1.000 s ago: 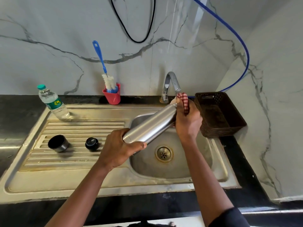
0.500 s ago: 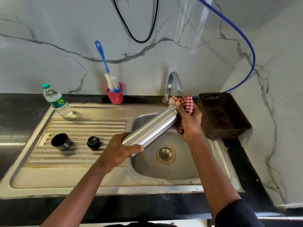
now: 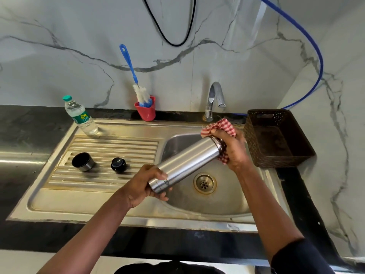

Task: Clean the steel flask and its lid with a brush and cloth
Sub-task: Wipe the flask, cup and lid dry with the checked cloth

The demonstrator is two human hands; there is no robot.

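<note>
The cup lid (image 3: 83,161) and black stopper (image 3: 118,165) wait on the left, so 2 parts still need cleaning. The left hand (image 3: 146,184) grips the bottom of the steel flask (image 3: 189,161) over the sink (image 3: 227,202). The right hand (image 3: 233,151) grips the red cloth (image 3: 219,125), which has slid down round the neck, so the wiping is moving along.

left hand (image 3: 142,184) curled, gripping; right hand (image 3: 234,150) likewise

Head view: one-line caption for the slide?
Left hand holds the steel flask over the sink while the right hand grips a checked cloth around its open end.
</note>
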